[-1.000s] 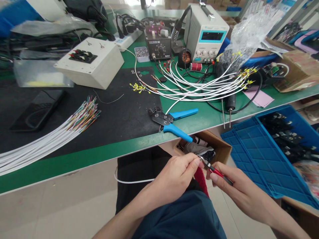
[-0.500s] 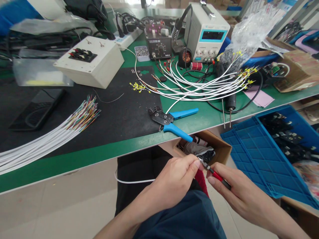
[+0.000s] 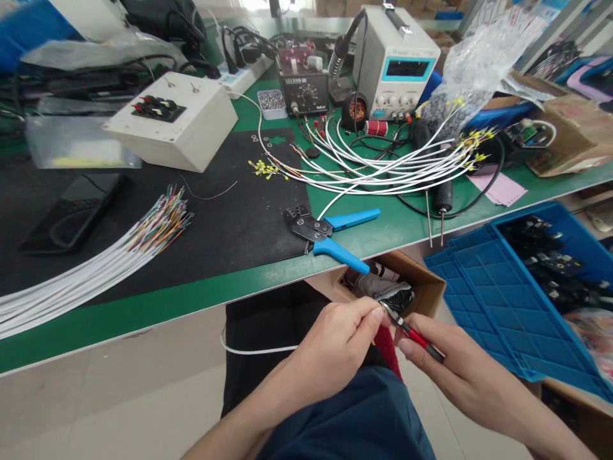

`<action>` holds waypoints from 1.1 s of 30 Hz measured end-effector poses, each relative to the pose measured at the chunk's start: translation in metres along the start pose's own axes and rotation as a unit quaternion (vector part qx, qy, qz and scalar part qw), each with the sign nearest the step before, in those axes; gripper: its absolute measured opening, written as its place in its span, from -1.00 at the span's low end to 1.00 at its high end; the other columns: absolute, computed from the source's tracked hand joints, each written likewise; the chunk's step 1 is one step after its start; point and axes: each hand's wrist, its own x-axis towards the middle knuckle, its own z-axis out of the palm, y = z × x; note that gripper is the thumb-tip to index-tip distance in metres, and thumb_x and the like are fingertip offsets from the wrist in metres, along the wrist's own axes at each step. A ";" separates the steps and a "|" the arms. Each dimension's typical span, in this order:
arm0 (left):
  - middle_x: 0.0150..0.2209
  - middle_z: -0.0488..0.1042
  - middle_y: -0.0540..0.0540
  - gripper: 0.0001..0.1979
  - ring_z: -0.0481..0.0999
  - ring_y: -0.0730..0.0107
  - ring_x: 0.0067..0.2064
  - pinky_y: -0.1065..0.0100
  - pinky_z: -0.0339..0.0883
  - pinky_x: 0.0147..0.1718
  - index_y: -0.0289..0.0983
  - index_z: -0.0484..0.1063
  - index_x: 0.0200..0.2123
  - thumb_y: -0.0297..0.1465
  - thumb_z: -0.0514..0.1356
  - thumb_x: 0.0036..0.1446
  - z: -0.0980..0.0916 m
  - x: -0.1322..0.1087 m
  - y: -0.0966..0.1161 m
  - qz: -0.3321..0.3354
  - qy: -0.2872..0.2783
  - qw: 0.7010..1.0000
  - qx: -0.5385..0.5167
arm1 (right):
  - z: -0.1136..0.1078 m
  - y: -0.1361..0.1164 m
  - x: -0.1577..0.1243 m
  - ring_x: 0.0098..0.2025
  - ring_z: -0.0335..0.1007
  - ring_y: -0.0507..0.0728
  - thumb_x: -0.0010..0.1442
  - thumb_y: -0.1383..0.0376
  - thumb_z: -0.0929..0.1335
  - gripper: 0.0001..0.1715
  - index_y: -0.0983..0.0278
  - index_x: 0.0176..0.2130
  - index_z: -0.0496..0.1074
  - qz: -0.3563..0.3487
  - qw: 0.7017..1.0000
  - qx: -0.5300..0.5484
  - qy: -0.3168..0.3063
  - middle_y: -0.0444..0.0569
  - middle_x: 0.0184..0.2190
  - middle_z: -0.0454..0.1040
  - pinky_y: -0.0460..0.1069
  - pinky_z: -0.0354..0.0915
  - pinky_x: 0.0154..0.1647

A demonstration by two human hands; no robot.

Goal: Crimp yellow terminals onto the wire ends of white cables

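Observation:
Over my lap, my left hand [image 3: 340, 342] is closed on a white cable [image 3: 258, 351], which loops out behind it on the left. The cable's tip is mostly covered by my fingers. My right hand [image 3: 445, 364] grips pliers [image 3: 416, 335] with red and black handles. Their metal jaws meet the tip at my left fingertips; whether they bite on a wire is too small to tell. On the bench edge above lies a crimping tool [image 3: 330, 233] with blue handles, apart from both hands.
A bundle of white cables [image 3: 96, 268] with stripped coloured ends lies left on the black mat [image 3: 239, 223]. More cables with yellow terminals [image 3: 407, 166] lie at the back right. Beyond stand a soldering station [image 3: 306, 89] and a power supply [image 3: 402, 70]. A blue crate [image 3: 483, 275] is at right.
Both hands stay almost in place. The pliers' jaws have shifted very slightly at the left fingertips; the bench things lie as before.

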 end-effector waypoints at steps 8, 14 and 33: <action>-0.34 0.50 0.00 -0.65 0.43 0.40 -0.30 0.39 0.22 -0.29 -0.28 0.53 -0.24 -0.29 0.01 0.50 -0.003 0.010 0.004 0.007 -0.039 0.996 -0.082 | -0.009 0.003 -0.001 -0.28 0.32 0.05 0.54 0.06 0.24 -0.63 0.20 -0.24 0.39 -0.001 0.993 0.119 -0.013 -0.20 -0.34 0.40 -0.06 0.23 -0.21; -0.40 0.43 0.00 -0.63 0.35 0.42 -0.37 0.40 0.15 -0.39 -0.30 0.51 -0.25 -0.25 0.01 0.49 0.001 0.016 0.003 -0.002 -0.048 0.995 -0.083 | -0.006 0.010 -0.004 -0.33 0.31 0.04 0.53 0.05 0.26 -0.61 0.20 -0.27 0.39 -0.002 0.990 0.140 0.008 -0.20 -0.38 0.41 -0.06 0.22 -0.26; -0.41 0.42 0.00 -0.63 0.33 0.40 -0.39 0.39 0.16 -0.39 -0.32 0.58 -0.21 -0.25 0.04 0.44 0.020 0.057 -0.020 -0.005 -0.112 0.991 -0.068 | 0.010 0.052 -0.003 -0.49 0.24 0.03 0.53 -0.01 0.22 -0.51 0.19 -0.38 0.25 0.019 0.992 0.080 0.093 -0.24 -0.53 0.26 -0.08 0.20 -0.43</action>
